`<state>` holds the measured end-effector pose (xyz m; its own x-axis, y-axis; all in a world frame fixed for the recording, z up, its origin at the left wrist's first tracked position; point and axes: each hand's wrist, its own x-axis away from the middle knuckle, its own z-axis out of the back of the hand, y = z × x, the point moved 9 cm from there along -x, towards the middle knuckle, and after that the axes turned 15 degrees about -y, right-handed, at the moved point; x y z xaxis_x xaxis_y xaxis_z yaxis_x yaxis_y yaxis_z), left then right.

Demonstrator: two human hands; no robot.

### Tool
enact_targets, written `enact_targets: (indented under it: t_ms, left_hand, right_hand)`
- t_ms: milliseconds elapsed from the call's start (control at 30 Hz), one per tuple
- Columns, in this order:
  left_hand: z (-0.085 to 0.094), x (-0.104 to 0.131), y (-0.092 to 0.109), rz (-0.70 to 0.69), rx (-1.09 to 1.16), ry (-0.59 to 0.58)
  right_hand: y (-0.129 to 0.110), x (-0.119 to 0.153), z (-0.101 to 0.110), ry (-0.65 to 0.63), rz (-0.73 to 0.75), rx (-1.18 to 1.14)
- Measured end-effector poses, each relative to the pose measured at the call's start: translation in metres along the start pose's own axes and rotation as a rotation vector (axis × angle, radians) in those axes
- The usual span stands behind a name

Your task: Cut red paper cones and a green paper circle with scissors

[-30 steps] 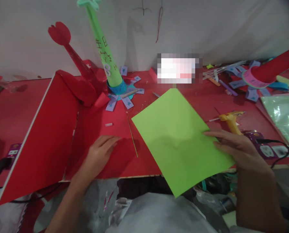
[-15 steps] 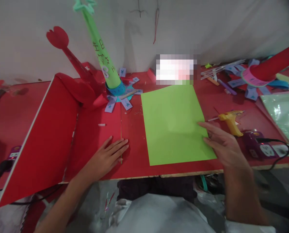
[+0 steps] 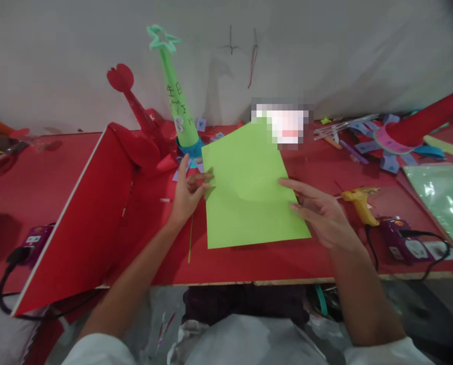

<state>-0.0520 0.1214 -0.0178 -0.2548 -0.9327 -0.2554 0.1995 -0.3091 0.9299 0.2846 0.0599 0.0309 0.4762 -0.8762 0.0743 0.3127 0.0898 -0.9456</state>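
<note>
1. Left hand (image 3: 188, 195) is at the left edge of the lime-green sheet (image 3: 249, 195), index finger raised, thumb and another finger bent so that their tips meet the edge. It is half curled; whether it truly pinches the sheet cannot be told.

2. Just below and left of the sheet, a thin stick (image 3: 190, 243) lies on the red tabletop (image 3: 257, 268). Half a second ago the left hand lay flat beside this stick; now it has come up to the sheet, and the sheet sits closer to the stick. My reading is that handling has passed from one hand to two, giving firmer control of the sheet's angle.

3. The sheet itself, between the hands, is plain, bright and four-sided, with a faint crease or shading across the middle (its far corner is too blurred to make out). Its near edge seems slightly raised above the tabletop.

4. Right hand (image 3: 321, 215) lightly holds the sheet's right edge, thumb and index spread a little apart on the front, other fingers curled.

5. Right of the sheet, beyond that hand, lies a yellow glue gun (image 3: 361, 200).
</note>
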Motion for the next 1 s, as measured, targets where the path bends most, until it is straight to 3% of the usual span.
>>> enact_targets:
  t_ms: [100,200,267,367,467,567,700,833,967,1000]
  left_hand:
    - [0.004,-0.029,-0.012,-0.033,-0.043,0.077]
    - [0.017,-0.035,-0.024,-0.022,-0.007,0.224]
    - [0.015,-0.034,-0.025,-0.042,0.052,0.239]
    - [0.004,-0.033,-0.013,-0.101,0.06,0.169]
    - [0.001,-0.028,0.003,-0.12,-0.142,0.098]
    - [0.006,-0.023,0.009,-0.107,-0.282,0.038]
    - [0.004,-0.02,0.009,-0.096,-0.244,-0.057]
    - [-0.018,-0.018,0.01,-0.1,-0.142,-0.169]
    - [-0.06,-0.012,0.012,-0.113,-0.119,-0.453]
    - [-0.066,-0.01,0.013,-0.115,-0.164,-0.479]
  right_hand:
    - [-0.017,-0.008,0.011,0.084,-0.007,-0.061]
    - [-0.024,-0.019,0.021,0.138,-0.002,-0.107]
    - [-0.026,-0.032,0.027,0.144,0.039,-0.127]
    - [-0.017,-0.062,0.024,0.054,0.089,-0.172]
    - [0.006,-0.083,0.015,-0.006,0.072,-0.295]
    - [0.021,-0.087,0.008,-0.006,0.105,-0.306]
    - [0.028,-0.082,0.0,-0.021,0.098,-0.331]
    - [0.036,-0.087,0.01,0.039,0.096,-0.416]
    - [0.052,-0.097,0.03,0.118,0.099,-0.346]
    - [0.057,-0.098,0.035,0.147,0.091,-0.302]
